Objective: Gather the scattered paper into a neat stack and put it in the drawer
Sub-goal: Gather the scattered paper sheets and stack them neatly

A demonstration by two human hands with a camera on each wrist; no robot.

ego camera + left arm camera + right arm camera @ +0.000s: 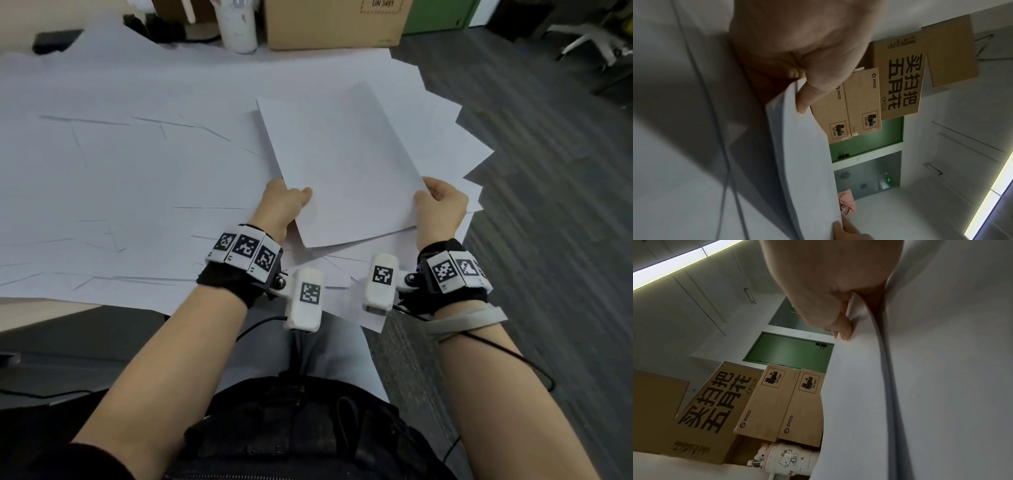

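Paper-strewn table [102, 171]: stack [342, 164] between hands, left hand [284, 205], right hand [442, 202] pinching near corners.

Head view, top: cardboard box [334, 24] reads "UN 3481". Wrist views: two slim cartons [777, 402] marked "PICO" and "UN 3481"; bigger carton [715, 404] has large Chinese characters plus "CF508".

We see a table [20, 310] almost wholly covered by scattered paper [137, 178]; at the frame's top stand a white bottle [238, 25] and cardboard box [329, 24].
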